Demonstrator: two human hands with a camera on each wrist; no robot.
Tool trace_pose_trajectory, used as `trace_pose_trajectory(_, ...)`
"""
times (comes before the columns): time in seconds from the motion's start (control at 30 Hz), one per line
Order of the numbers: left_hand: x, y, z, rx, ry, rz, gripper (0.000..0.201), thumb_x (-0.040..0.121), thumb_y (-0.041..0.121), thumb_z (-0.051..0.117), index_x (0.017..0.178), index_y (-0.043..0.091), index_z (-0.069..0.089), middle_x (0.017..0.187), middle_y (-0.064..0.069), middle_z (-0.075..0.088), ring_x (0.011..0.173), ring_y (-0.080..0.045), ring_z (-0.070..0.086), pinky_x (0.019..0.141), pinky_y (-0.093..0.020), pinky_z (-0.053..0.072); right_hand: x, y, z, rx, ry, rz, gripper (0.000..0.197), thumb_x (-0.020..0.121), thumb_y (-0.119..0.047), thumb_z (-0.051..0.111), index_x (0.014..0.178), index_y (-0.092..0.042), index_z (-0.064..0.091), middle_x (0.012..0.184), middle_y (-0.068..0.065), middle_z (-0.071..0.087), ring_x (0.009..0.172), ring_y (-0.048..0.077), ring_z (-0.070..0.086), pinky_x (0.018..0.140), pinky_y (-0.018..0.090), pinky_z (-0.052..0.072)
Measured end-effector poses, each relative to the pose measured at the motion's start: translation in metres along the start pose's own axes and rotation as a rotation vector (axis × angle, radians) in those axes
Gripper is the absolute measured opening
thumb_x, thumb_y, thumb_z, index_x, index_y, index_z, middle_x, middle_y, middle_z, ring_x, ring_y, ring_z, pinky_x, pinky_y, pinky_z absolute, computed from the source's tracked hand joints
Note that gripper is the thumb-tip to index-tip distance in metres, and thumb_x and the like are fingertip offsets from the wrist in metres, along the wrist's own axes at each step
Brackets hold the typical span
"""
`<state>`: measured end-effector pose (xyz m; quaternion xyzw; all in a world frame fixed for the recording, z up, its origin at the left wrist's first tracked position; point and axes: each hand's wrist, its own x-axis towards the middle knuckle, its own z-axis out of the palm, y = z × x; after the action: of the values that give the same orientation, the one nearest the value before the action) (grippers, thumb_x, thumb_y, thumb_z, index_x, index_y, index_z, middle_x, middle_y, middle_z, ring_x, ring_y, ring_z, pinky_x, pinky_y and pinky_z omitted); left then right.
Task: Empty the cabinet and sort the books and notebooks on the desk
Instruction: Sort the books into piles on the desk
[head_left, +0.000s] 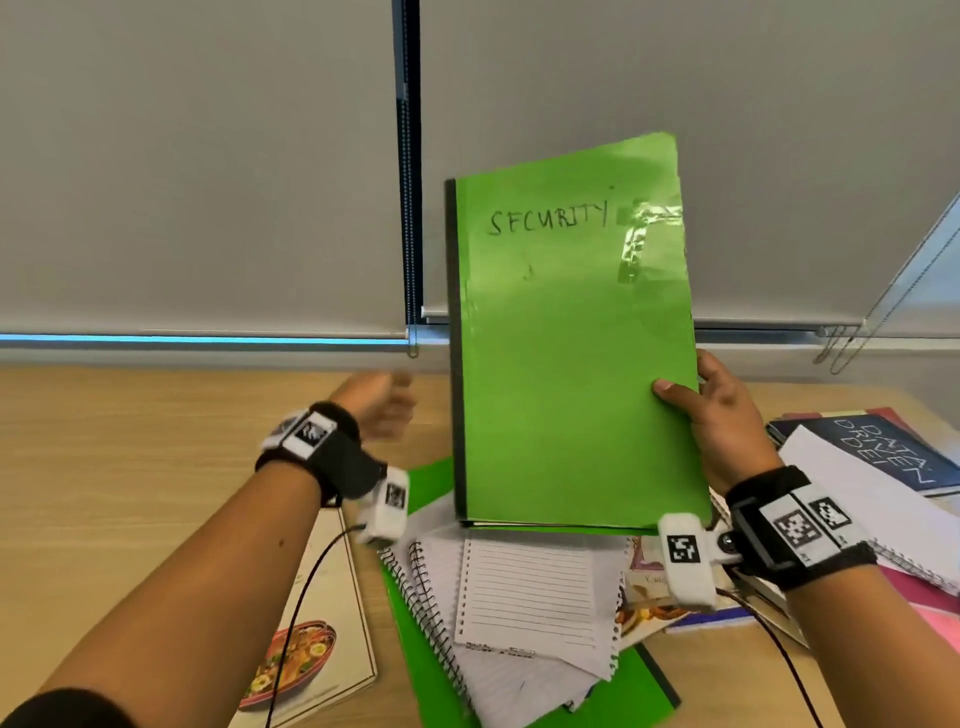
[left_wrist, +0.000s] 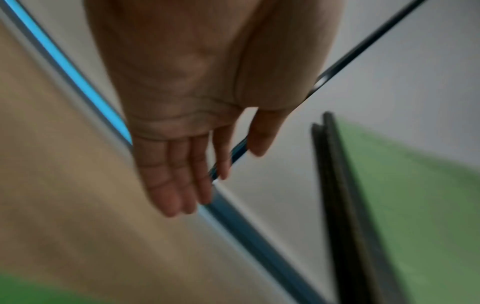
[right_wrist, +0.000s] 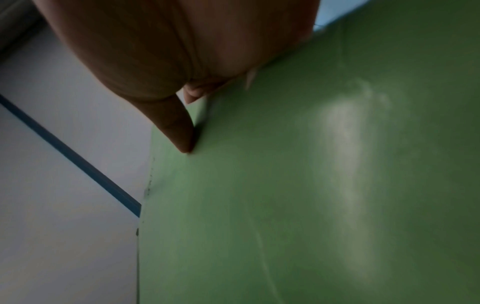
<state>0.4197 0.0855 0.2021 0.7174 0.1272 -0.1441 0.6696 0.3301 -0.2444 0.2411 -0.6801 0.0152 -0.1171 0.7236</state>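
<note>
A large green notebook with "SECURITY" handwritten on its cover and a dark spine is held upright above the desk. My right hand grips its right edge, thumb on the front cover; the right wrist view shows the green cover filling the frame. My left hand hovers left of the notebook, blurred, and holds nothing; its fingers are straight and relaxed, apart from the notebook's dark spine. Under the notebook lie a spiral notebook with loose lined sheets on another green cover.
A cookbook with a bowl picture lies at the lower left. A dark blue book, a white spiral pad and pink covers are stacked at the right. Bare wooden desk stretches to the left. Roller blinds hang behind.
</note>
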Motion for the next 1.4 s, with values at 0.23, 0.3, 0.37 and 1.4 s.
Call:
trace_pose_trajectory(0.23,0.035,-0.116,-0.022,0.461,0.164,-0.325,0.036,0.095,0.014,0.049,0.119,-0.011,0.058,0.128,-0.033,0.057,0.115,-0.043,0.059,0.084,-0.043,0.051,-0.015,0.023,-0.029,-0.051,0.054,0.080,0.035,0.092,0.004,0.053,0.115,-0.022,0.061,0.109,0.008,0.073,0.087,0.023,0.073,0.073,0.036,0.061)
trace_pose_trajectory(0.3,0.036,-0.117,-0.016,0.467,0.158,-0.329,0.034,0.094,0.016,0.051,0.114,-0.010,0.057,0.123,-0.032,0.059,0.113,-0.043,0.059,0.079,-0.040,0.046,-0.019,0.029,-0.033,-0.048,0.061,0.091,0.038,0.092,0.004,0.053,0.118,-0.022,0.061,0.110,0.007,0.073,0.088,0.023,0.073,0.072,0.035,0.061)
trace_pose_trajectory(0.37,0.037,-0.117,-0.010,0.501,0.117,-0.345,0.035,0.094,0.018,0.052,0.116,-0.009,0.057,0.125,-0.031,0.059,0.115,-0.043,0.059,0.076,-0.039,0.043,-0.022,0.035,-0.034,-0.044,0.064,0.100,0.039,0.092,0.005,0.053,0.116,-0.024,0.062,0.111,0.005,0.073,0.091,0.024,0.072,0.074,0.037,0.061)
trace_pose_trajectory(1.4,-0.028,0.094,-0.106,0.044,0.541,0.820,0.016,0.099,0.008,0.048,0.104,0.019,0.060,0.106,-0.011,0.065,0.081,-0.012,0.063,0.085,-0.032,0.051,-0.018,0.023,-0.034,0.013,0.005,0.063,0.038,0.092,0.003,0.053,0.117,-0.024,0.062,0.115,0.008,0.071,0.093,0.026,0.071,0.077,0.038,0.060)
